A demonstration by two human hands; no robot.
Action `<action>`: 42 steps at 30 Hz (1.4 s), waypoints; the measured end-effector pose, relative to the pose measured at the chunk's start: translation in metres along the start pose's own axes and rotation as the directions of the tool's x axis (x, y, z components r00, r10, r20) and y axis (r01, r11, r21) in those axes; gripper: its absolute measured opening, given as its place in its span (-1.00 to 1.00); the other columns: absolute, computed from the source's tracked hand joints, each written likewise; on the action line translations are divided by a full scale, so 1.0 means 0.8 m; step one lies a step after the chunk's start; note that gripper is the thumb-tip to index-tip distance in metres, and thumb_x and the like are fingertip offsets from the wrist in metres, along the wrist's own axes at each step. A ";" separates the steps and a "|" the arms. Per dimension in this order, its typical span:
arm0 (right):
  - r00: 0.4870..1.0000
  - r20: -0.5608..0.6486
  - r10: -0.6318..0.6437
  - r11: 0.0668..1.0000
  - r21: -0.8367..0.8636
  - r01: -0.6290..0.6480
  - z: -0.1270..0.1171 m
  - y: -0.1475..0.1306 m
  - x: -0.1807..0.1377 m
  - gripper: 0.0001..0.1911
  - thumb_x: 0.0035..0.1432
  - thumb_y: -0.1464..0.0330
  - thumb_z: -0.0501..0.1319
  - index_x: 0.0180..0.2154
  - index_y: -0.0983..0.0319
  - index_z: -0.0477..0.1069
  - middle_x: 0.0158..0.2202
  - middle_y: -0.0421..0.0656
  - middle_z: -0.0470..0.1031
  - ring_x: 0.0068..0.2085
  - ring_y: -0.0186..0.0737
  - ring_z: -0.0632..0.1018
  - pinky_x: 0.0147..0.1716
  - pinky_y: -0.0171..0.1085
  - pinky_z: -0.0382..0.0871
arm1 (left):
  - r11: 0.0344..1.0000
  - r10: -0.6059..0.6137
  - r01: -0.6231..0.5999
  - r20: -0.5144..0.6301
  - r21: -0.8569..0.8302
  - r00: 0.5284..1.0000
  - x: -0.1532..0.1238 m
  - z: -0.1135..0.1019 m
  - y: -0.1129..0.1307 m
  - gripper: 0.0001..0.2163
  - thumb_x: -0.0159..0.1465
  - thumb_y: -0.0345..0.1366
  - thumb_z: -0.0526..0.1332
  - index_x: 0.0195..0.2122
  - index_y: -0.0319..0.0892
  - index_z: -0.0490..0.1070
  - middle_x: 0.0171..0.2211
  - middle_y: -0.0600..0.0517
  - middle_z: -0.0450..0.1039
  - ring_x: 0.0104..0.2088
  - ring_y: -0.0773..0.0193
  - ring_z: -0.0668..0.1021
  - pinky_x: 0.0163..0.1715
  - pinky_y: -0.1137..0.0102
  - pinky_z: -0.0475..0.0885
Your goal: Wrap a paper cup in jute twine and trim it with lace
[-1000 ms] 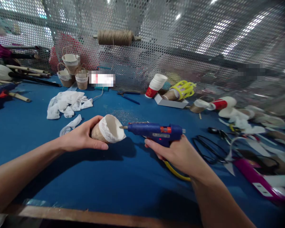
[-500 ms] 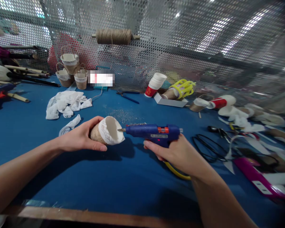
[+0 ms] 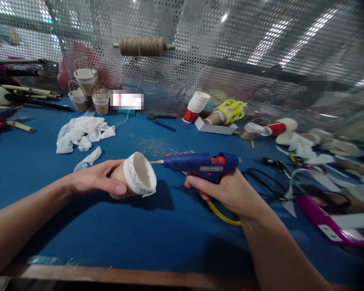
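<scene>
My left hand is wrapped round a paper cup covered in burlap, with a white lace band at its rim. The cup lies on its side, mouth facing right. My right hand grips a blue hot glue gun with an orange trigger and a yellow cord. The gun's metal nozzle points left and ends just short of the cup's rim, apart from it. Both are held a little above the blue table.
Scraps of white lace lie left of centre. Small finished basket cups stand at the back left. A twine spool hangs on the mesh wall. Stacked cups, black scissors and a magenta tool lie to the right.
The cup has dropped slightly and tilted, and the nozzle, which touched the rim, now stands a short way off it. The glue gun has lifted a little.
</scene>
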State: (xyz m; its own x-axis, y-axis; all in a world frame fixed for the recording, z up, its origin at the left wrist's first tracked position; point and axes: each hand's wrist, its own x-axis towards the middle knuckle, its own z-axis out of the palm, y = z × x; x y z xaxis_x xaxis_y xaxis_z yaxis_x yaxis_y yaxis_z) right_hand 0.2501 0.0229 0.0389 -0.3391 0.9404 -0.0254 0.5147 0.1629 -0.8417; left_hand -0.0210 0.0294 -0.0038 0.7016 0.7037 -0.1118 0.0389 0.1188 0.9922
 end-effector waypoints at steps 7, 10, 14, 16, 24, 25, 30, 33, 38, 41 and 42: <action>0.998 0.063 0.016 1.000 0.016 -0.017 0.001 0.008 0.003 -0.78 -0.04 0.21 0.25 -0.52 0.24 0.41 -0.59 -0.21 0.43 -0.67 -0.43 0.33 -0.71 -0.38 0.26 | 0.956 0.065 -0.024 0.130 -0.292 0.989 -0.002 -0.001 -0.010 -0.54 -0.04 -0.20 0.33 -0.11 -0.27 0.40 -0.32 -0.04 0.50 -0.34 0.30 0.50 -0.35 0.52 0.40; 0.997 0.058 0.060 0.998 -0.008 -0.059 0.000 0.006 0.002 -0.80 -0.06 0.21 0.26 -0.53 0.22 0.42 -0.61 -0.21 0.43 -0.66 -0.39 0.36 -0.70 -0.37 0.28 | 0.947 0.081 -0.044 0.104 -0.319 0.991 -0.002 -0.004 -0.012 -0.52 -0.06 -0.21 0.33 -0.10 -0.28 0.39 -0.31 -0.05 0.51 -0.33 0.28 0.52 -0.34 0.51 0.41; 0.989 0.097 0.111 0.994 -0.018 -0.110 -0.001 0.002 -0.001 -0.80 -0.10 0.21 0.27 -0.54 0.21 0.42 -0.66 -0.24 0.40 -0.69 -0.39 0.34 -0.71 -0.37 0.28 | 0.949 0.061 -0.030 0.091 -0.313 0.994 -0.001 -0.003 -0.012 -0.51 -0.08 -0.21 0.33 -0.12 -0.31 0.40 -0.33 -0.06 0.51 -0.36 0.27 0.51 -0.36 0.48 0.42; 0.991 0.100 0.095 0.995 -0.023 -0.093 0.000 0.002 -0.003 -0.81 -0.10 0.21 0.27 -0.54 0.21 0.42 -0.66 -0.24 0.40 -0.69 -0.40 0.33 -0.71 -0.37 0.27 | 0.954 0.036 -0.009 0.087 -0.298 0.996 -0.002 -0.001 -0.010 -0.52 -0.10 -0.20 0.32 -0.13 -0.30 0.41 -0.34 -0.08 0.51 -0.38 0.25 0.50 -0.35 0.44 0.42; 1.000 -0.003 -0.015 0.999 -0.032 0.015 0.006 0.007 -0.001 -0.79 -0.06 0.19 0.26 -0.48 0.21 0.46 -0.56 -0.18 0.48 -0.66 -0.36 0.37 -0.70 -0.33 0.29 | 0.973 -0.061 0.079 0.090 -0.218 0.994 -0.002 0.006 -0.003 -0.57 -0.18 -0.13 0.34 -0.27 -0.21 0.47 -0.42 -0.04 0.50 -0.44 0.22 0.48 -0.43 0.40 0.42; 1.000 0.004 -0.028 0.998 -0.053 0.028 0.006 0.008 -0.001 -0.80 -0.05 0.20 0.26 -0.48 0.21 0.46 -0.57 -0.19 0.47 -0.66 -0.36 0.37 -0.70 -0.33 0.29 | 0.977 -0.053 0.070 0.087 -0.204 0.995 -0.002 0.006 -0.002 -0.57 -0.17 -0.12 0.34 -0.26 -0.21 0.47 -0.41 -0.04 0.50 -0.44 0.23 0.47 -0.43 0.41 0.42; 1.000 -0.002 -0.029 0.988 -0.150 0.028 0.005 0.007 -0.001 -0.81 -0.03 0.23 0.25 -0.54 0.20 0.43 -0.67 -0.22 0.41 -0.67 -0.32 0.38 -0.68 -0.31 0.28 | 0.995 0.035 -0.037 -0.025 -0.089 0.999 -0.002 0.001 0.000 -0.48 -0.12 -0.11 0.32 -0.14 -0.29 0.40 -0.35 -0.07 0.46 -0.43 0.29 0.44 -0.45 0.47 0.38; 1.000 -0.003 -0.019 0.984 -0.178 0.018 0.005 0.004 -0.002 -0.79 -0.01 0.23 0.24 -0.56 0.21 0.41 -0.73 -0.24 0.35 -0.69 -0.32 0.36 -0.69 -0.31 0.25 | 0.997 0.068 -0.064 -0.112 0.036 0.991 0.000 -0.003 -0.001 -0.44 -0.11 -0.12 0.33 -0.10 -0.30 0.35 -0.38 -0.03 0.41 -0.46 0.34 0.38 -0.51 0.51 0.31; 0.999 0.030 0.023 0.984 -0.177 -0.018 0.003 0.000 -0.004 -0.74 0.00 0.19 0.23 -0.56 0.23 0.42 -0.75 -0.24 0.32 -0.70 -0.34 0.35 -0.70 -0.32 0.23 | 0.972 0.126 -0.072 -0.237 0.224 0.963 0.002 -0.005 -0.002 -0.43 -0.09 -0.13 0.33 -0.07 -0.27 0.30 -0.37 0.01 0.37 -0.46 0.36 0.36 -0.49 0.50 0.32; 0.995 0.067 0.072 0.987 -0.149 -0.062 0.001 0.001 -0.005 -0.72 0.00 0.17 0.22 -0.56 0.24 0.42 -0.76 -0.25 0.30 -0.69 -0.34 0.35 -0.68 -0.34 0.25 | 0.941 0.162 -0.066 -0.274 0.331 0.948 0.002 -0.004 -0.002 -0.47 -0.07 -0.14 0.32 -0.08 -0.22 0.30 -0.33 0.01 0.37 -0.40 0.30 0.41 -0.44 0.46 0.37; 0.993 0.084 0.079 0.989 -0.136 -0.067 0.000 0.001 -0.005 -0.73 0.00 0.17 0.22 -0.56 0.23 0.41 -0.76 -0.26 0.29 -0.69 -0.35 0.35 -0.68 -0.35 0.25 | 0.929 0.180 -0.071 -0.278 0.363 0.944 0.001 -0.004 -0.003 -0.48 -0.06 -0.15 0.32 -0.07 -0.20 0.29 -0.31 0.01 0.38 -0.37 0.28 0.43 -0.41 0.45 0.39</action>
State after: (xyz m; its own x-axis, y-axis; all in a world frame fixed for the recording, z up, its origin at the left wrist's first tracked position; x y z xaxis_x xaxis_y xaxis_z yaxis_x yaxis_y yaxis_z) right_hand 0.2521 0.0190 0.0385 -0.3626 0.9219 -0.1368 0.6383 0.1387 -0.7572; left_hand -0.0229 0.0324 -0.0064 0.4717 0.8799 0.0577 0.2448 -0.1935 0.9501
